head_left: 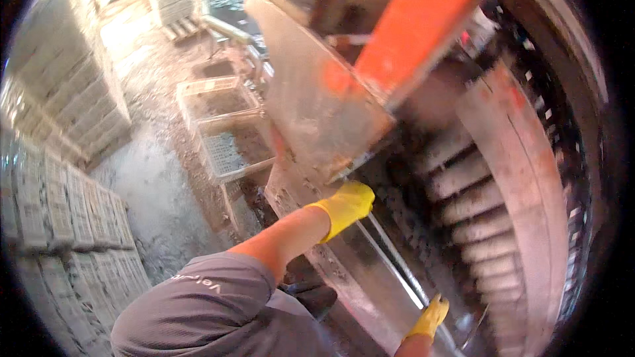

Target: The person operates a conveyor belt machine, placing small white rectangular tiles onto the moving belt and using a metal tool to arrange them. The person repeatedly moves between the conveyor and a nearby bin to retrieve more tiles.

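Observation:
My left hand (352, 203), in a yellow rubber glove, is closed over the upper end of a long, shiny metal bar (395, 266). The bar slants down to the right along a dark trough. Further down, my right hand (431, 317), also gloved in yellow, has its fingers curled at the bar's lower stretch; part of its grip is hidden. Right of the bar lies a dark, lumpy bed (413, 215). Beyond it runs a row of pale slats or rollers (479, 228). Close above my left hand is the lower edge of a dusty metal plate (311, 92).
An orange metal beam (423, 20) crosses overhead. A broad curved guard (529, 225) borders the slats at right. Two pale plastic crates (228, 175) stand on the dusty floor at left. Tall stacks of block-like goods (59, 79) and stacked crates (66, 211) line the far left.

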Available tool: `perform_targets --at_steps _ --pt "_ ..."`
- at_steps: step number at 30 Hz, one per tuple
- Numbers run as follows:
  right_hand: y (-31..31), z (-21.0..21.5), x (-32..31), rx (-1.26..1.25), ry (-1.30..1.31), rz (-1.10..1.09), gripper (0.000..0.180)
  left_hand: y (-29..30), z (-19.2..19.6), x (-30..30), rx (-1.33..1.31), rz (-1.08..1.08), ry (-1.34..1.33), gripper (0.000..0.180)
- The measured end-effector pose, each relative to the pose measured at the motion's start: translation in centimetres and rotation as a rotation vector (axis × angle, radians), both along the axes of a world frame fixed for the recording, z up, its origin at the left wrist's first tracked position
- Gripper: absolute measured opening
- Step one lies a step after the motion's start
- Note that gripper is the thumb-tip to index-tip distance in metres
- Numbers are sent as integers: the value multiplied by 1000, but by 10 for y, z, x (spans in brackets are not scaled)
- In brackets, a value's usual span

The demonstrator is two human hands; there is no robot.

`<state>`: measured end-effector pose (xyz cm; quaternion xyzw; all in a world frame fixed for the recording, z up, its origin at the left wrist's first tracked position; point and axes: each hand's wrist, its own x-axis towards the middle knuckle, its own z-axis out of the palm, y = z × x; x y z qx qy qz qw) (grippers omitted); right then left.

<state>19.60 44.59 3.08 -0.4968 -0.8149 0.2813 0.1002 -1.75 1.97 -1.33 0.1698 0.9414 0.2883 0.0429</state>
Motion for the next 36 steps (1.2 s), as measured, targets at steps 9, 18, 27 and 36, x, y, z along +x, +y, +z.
perform_targets --at_steps 9,18,27,36 --pt "47 -16 9 124 288 151 53 7 23 34 152 37 244 41" --pt "23 -42 -5 335 179 236 56 13 29 50 110 10 79 43" --pt "-23 -29 -18 499 60 262 60 19 11 33 90 24 104 47" --pt "-78 -66 -14 948 202 477 35 12 -7 17 131 -96 281 48"
